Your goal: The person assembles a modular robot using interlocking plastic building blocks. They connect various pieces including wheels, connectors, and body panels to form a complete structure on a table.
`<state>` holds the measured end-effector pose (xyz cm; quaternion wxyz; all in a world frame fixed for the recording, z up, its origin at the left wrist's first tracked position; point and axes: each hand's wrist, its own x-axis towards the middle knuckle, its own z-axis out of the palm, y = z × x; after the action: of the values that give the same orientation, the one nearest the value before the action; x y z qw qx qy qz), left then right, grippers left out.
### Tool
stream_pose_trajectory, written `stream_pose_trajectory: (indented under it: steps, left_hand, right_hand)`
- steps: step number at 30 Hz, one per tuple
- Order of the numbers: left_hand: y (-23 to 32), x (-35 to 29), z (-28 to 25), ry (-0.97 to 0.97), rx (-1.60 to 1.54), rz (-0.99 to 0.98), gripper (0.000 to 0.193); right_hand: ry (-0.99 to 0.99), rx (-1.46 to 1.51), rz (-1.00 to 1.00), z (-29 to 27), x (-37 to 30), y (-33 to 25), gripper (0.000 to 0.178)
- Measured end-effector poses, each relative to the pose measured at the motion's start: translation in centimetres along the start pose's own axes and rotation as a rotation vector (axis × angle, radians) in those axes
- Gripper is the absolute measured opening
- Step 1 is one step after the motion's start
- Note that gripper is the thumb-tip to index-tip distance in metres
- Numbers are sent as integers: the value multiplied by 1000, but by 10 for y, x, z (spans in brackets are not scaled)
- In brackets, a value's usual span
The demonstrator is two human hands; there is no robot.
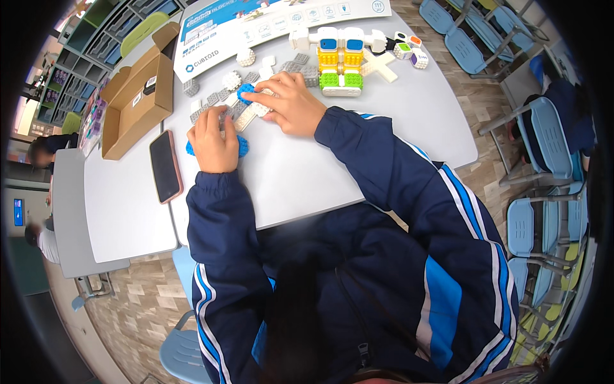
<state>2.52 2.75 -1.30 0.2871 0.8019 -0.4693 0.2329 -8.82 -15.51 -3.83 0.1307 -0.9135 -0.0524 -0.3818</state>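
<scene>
Working at the grey desk (358, 147), largest thing first: the block robot (340, 61) of white, yellow and green cubes is standing at the far edge, untouched. Nearer, grey and white plates (220, 102) are lying scattered. My left hand (214, 142) is pressing down on a blue plate (242, 146), fingers curled over it. My right hand (288, 102) is pinching a small blue piece (245, 94) against a white bar. These look light, stiff, smooth plastic; I judge gripping by the edges safest.
</scene>
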Motion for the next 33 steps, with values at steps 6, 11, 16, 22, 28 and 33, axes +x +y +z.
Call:
stream_pose_trajectory:
  steps: [6, 11, 16, 22, 28, 33]
  left_hand:
    - [-1, 3, -4, 86, -11, -100, 18]
    - [11, 8, -12, 315, -27, -11, 16]
    - [44, 3, -14, 255, -207, 401, 24]
    - [75, -11, 9, -358, -467, 628, 23]
    - [45, 15, 38, -358, -513, 383, 20]
    - [43, 14, 30, -168, -693, 142, 35]
  right_hand:
    - [270, -80, -123, -42, 17, 8, 35]
    - [511, -412, 42, -98, 25, 47, 33]
    - [262, -594, 163, -114, 13, 59, 51]
    - [159, -475, 186, -119, 12, 61, 49]
    - [63, -368, 252, -138, 18, 32, 43]
    - [40, -244, 125, -138, 16, 18, 42]
